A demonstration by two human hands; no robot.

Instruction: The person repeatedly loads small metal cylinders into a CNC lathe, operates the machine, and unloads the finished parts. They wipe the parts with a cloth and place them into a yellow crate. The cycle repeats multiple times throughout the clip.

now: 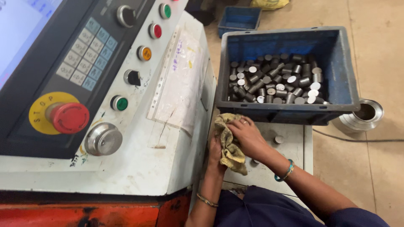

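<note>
Head cam: both hands sit at about 6 o'clock, bunched around a yellow rag (230, 143). The right hand (248, 135) grips the rag from above; the left hand (215, 151) is clenched under it, mostly hidden. At 12 o'clock from them, a blue bin (336, 63) of metal slugs (275, 80) sits on the tabletop (294, 143). The control panel (97, 84) is at 9 o'clock.

Pale screen (21, 29), sleeved paper sheet (179, 80)
</note>
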